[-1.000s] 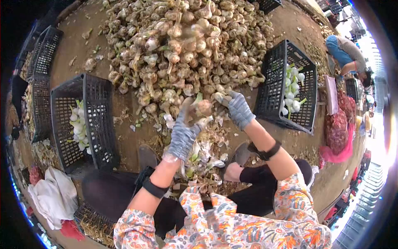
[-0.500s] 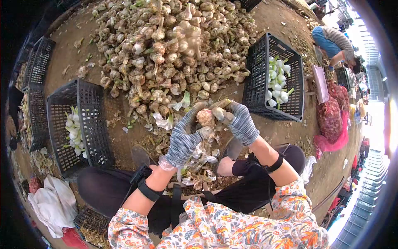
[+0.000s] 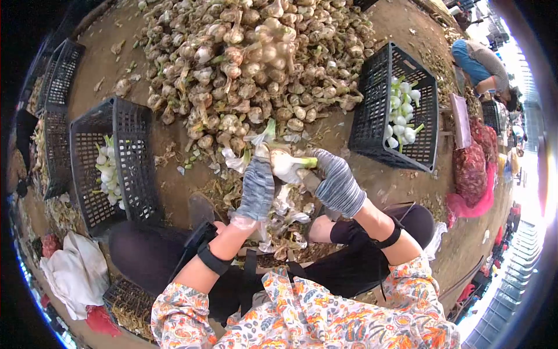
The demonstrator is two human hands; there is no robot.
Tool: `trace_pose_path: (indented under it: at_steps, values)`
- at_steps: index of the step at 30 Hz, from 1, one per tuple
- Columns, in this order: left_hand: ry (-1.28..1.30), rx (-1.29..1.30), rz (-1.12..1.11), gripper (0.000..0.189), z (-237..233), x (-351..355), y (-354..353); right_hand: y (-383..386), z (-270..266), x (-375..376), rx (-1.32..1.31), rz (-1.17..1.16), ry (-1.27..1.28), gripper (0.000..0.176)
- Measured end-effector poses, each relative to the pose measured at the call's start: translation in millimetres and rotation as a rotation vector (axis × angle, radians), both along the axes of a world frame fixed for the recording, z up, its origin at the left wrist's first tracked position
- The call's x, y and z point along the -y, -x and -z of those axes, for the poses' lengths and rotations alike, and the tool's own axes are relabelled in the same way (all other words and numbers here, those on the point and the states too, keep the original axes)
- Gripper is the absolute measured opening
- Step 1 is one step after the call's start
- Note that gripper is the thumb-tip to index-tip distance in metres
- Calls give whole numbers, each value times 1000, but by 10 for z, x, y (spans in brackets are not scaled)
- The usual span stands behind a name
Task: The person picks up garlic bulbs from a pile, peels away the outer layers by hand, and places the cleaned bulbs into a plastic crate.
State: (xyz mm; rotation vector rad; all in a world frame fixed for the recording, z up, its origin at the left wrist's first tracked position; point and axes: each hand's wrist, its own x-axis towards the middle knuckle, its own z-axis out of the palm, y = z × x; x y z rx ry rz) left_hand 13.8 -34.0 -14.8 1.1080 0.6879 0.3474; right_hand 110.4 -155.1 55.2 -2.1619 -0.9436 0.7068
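brown dirt floor (image 3: 407, 195), littered with scraps; bright light at right.

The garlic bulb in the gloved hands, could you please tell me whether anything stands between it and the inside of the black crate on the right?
The right hand, at the stem end of the garlic bulb, and the near wall of the black crate are in between; nothing else visible stands there.

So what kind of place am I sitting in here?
It looks like a garlic cleaning and sorting spot, perhaps a packing shed. There's a large pile of untrimmed garlic, black plastic crates holding cleaner white bulbs, and shed garlic skins on the ground.
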Motion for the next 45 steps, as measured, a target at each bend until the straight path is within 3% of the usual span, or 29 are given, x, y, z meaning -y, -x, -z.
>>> trace_pose_path:
  at_steps: [1, 2, 4, 5, 6, 8, 9, 12, 14, 16, 18, 20, 21, 22, 24, 25, 26, 28, 29, 30, 32, 34, 36, 38, 39, 40, 42, 44, 45]
  values:
    - [240, -38, 36, 41, -20, -47, 3, 9, 17, -2, 163, -97, -143, 24]
    - [239, -49, 36, 41, -51, -62, -2, 33, 40, -14, 152, -95, -145, 24]
    - [570, -449, 26, 44, -392, -107, -102, 62, 71, -39, -70, 67, -255, 23]
    - [586, -214, -18, 45, -229, -52, -16, 70, 154, -9, -178, 121, -193, 25]
    - [585, -210, -17, 45, -74, -24, 16, 86, 150, -32, -174, 120, -194, 25]
    - [-153, -9, 87, 40, 130, 20, 67, 169, 135, -104, -565, 351, -341, 30]
    - [-703, -68, 163, 38, 130, 39, 119, 191, 106, -119, -573, 382, -286, 36]
    - [-555, -64, 168, 39, -233, 79, 79, 229, 239, -65, -780, 464, -306, 39]
    - [-596, -110, 201, 41, -309, -15, 77, 275, 218, -34, -802, 490, -291, 35]
    - [-571, -312, 400, 35, -378, -107, 63, 277, 231, -19, -486, 382, -51, 29]
    - [-667, -403, 377, 38, 40, -134, 74, 271, 337, 42, -385, 327, -73, 26]
    - [-1056, 246, 332, 39, 301, -239, 46, 225, 441, 89, -177, 210, -123, 20]
    - [-446, -64, 471, 37, 319, -230, 131, 186, 400, 82, -296, 205, -92, 16]
    - [-446, -69, 471, 37, 147, -323, 99, 151, 181, 30, -629, 298, -84, 18]
    - [714, -377, 751, 44, -279, -565, 10, 55, 78, 48, -716, 244, -31, 23]
    - [548, -603, 491, 46, -487, -403, -68, 35, 165, 75, -717, 241, -34, 23]
    - [546, -602, 491, 46, -411, -307, -43, 23, 321, 119, -590, 210, -27, 25]
    - [-626, -61, 181, 45, -385, -189, -70, 30, 326, 114, -459, 189, -18, 26]
    - [-980, -11, 239, 43, -400, -251, -7, 54, 292, 107, -441, 203, -68, 28]
    - [-981, -9, 236, 43, -430, -257, -20, 53, 246, 80, -421, 215, -119, 30]
    - [-819, -50, 439, 40, -466, -261, -1, 56, 219, 73, -272, 115, -175, 34]
    - [-600, -59, 474, 37, -497, -344, -14, 92, 167, 92, -456, 188, -174, 33]
    - [-214, -174, 562, 36, -449, -431, 11, 76, 298, 172, -585, 257, -145, 33]
    - [-163, -104, 545, 33, -338, -503, 70, -55, 353, 166, -1357, 337, -512, 36]
    - [-13, -18, 562, 32, -350, -534, 79, -49, 255, 105, -1588, 560, -565, 37]
    - [137, 69, 580, 31, -356, -562, 87, -62, 294, 118, -1588, 560, -566, 37]
    - [159, 83, 619, 30, -311, -570, 107, -83, 479, 179, -1975, 580, -566, 27]
    - [546, 97, 314, 32, -207, -498, 137, 22, 798, 217, -1838, 670, -431, 13]
    - [689, 135, 199, 32, -225, -462, 128, 145, 944, 242, -1729, 439, -517, 12]
